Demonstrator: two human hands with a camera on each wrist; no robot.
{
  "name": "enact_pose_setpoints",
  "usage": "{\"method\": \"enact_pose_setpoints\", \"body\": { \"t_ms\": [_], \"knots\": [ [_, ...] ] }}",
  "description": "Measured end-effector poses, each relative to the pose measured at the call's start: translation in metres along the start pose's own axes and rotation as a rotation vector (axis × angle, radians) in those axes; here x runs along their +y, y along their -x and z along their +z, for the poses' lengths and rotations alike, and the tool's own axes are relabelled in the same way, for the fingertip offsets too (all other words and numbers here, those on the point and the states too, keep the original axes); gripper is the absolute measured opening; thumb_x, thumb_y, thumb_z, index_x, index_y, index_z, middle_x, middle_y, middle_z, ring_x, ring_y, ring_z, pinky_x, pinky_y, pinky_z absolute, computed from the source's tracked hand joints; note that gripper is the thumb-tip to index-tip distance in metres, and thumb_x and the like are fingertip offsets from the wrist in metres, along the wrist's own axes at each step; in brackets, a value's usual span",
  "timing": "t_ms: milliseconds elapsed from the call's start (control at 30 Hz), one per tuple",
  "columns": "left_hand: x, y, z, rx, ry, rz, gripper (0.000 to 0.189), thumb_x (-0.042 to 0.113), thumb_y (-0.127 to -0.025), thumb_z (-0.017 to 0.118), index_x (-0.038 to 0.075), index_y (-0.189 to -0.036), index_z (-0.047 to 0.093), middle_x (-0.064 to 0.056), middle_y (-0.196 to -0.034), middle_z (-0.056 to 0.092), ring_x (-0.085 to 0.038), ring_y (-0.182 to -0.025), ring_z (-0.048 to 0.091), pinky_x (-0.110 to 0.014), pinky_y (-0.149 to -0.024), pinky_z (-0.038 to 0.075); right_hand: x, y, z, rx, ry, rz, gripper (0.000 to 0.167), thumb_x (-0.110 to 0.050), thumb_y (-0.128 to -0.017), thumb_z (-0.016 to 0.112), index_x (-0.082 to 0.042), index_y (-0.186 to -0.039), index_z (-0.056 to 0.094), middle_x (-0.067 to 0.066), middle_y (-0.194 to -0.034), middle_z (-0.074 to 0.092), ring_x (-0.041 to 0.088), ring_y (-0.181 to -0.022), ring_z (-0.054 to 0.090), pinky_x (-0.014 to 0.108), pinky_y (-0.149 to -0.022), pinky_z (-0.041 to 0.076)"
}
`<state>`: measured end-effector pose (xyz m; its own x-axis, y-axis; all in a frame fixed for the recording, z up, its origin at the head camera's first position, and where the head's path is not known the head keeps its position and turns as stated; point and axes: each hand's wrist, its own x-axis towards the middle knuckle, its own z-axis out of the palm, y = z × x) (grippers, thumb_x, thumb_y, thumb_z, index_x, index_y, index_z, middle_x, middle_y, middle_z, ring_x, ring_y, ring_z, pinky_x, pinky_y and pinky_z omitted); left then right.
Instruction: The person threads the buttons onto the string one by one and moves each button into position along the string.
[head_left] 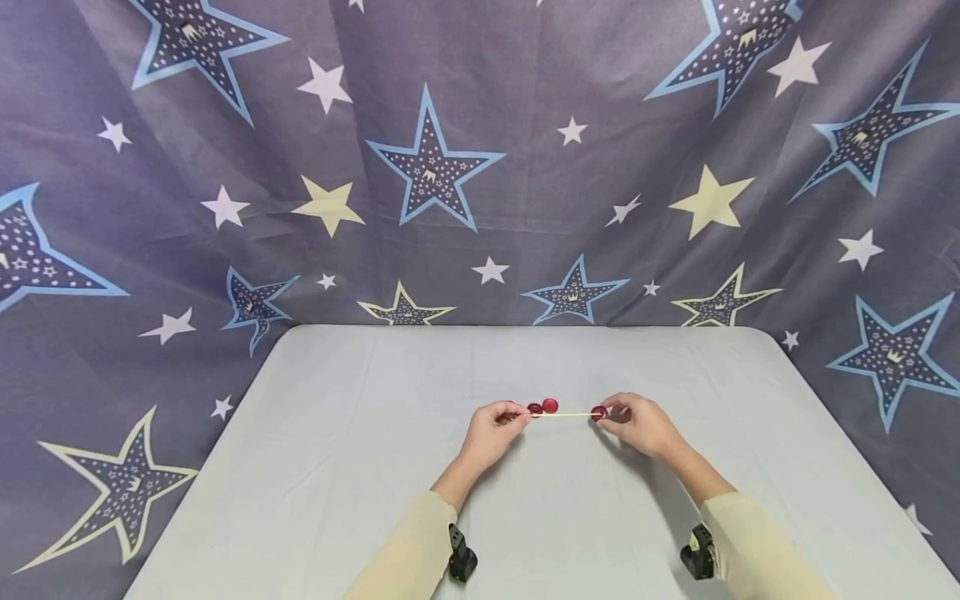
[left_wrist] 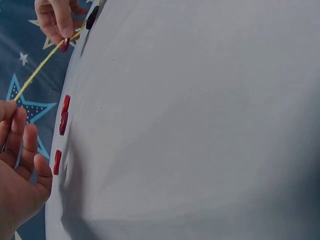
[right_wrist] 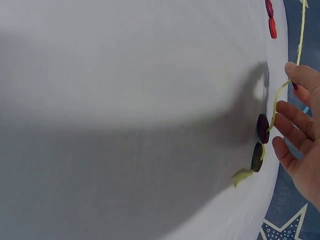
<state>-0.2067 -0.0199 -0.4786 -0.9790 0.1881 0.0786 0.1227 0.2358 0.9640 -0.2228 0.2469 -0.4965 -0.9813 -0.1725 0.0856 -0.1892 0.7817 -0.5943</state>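
Note:
A yellow string (head_left: 566, 415) runs taut between both hands, just above the table. My left hand (head_left: 491, 432) pinches it between thumb and forefinger at its left end. At the other end my right hand (head_left: 639, 427) pinches a red button (head_left: 598, 412) that sits on the string. From there the string bends down to two dark buttons (right_wrist: 262, 128) threaded on it, with a loose yellow tail (right_wrist: 242, 176) beyond them on the table. Close to my left hand lie several loose red buttons (left_wrist: 57, 162), one partly hidden behind the fingers in the head view.
A white cloth covers the table (head_left: 337, 500). Behind and beside it hangs a grey-blue curtain (head_left: 525, 208) printed with stars. Small black wrist cameras (head_left: 461, 557) sit at both sleeves.

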Motion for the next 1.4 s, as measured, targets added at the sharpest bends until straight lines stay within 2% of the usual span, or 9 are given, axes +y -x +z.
{"method": "enact_pose_setpoints", "body": {
  "t_ms": [367, 767, 1133, 1400],
  "knots": [
    [0.002, 0.002, 0.001, -0.002, 0.014, 0.0, 0.012, 0.004, -0.085, 0.064, -0.006, -0.091, 0.068, -0.022, -0.085, 0.066, -0.013, -0.069, 0.051, -0.014, -0.058, 0.042, 0.008, 0.002, -0.001, 0.001, 0.034, -0.003, 0.025, -0.021, -0.079, 0.072, -0.006, -0.099, 0.067, 0.004, -0.082, 0.065, 0.011, -0.07, 0.053, 0.028, -0.064, 0.043],
    [-0.002, 0.001, -0.001, -0.003, 0.019, 0.008, 0.013, 0.005, -0.086, 0.064, -0.006, -0.092, 0.068, -0.023, -0.086, 0.065, -0.013, -0.069, 0.05, -0.014, -0.058, 0.041, 0.014, 0.006, -0.005, 0.014, 0.018, 0.001, 0.025, -0.019, -0.08, 0.073, -0.004, -0.099, 0.067, 0.006, -0.086, 0.067, 0.018, -0.075, 0.057, 0.029, -0.065, 0.044],
    [-0.002, 0.001, -0.001, -0.005, 0.022, 0.008, 0.013, 0.005, -0.086, 0.064, -0.006, -0.093, 0.068, -0.023, -0.086, 0.065, -0.012, -0.067, 0.049, -0.014, -0.057, 0.041, 0.02, 0.008, -0.004, 0.046, 0.048, -0.019, 0.026, -0.02, -0.078, 0.074, -0.004, -0.097, 0.069, 0.008, -0.087, 0.066, 0.02, -0.079, 0.059, 0.036, -0.072, 0.048],
    [-0.003, 0.0, -0.001, 0.005, 0.017, 0.016, 0.013, 0.004, -0.085, 0.065, -0.006, -0.091, 0.069, -0.023, -0.085, 0.066, -0.011, -0.067, 0.051, -0.014, -0.058, 0.041, 0.026, 0.009, -0.003, 0.062, 0.093, -0.017, 0.025, -0.021, -0.078, 0.074, -0.005, -0.097, 0.069, 0.008, -0.091, 0.067, 0.024, -0.086, 0.059, 0.043, -0.079, 0.046]
  ]
}}
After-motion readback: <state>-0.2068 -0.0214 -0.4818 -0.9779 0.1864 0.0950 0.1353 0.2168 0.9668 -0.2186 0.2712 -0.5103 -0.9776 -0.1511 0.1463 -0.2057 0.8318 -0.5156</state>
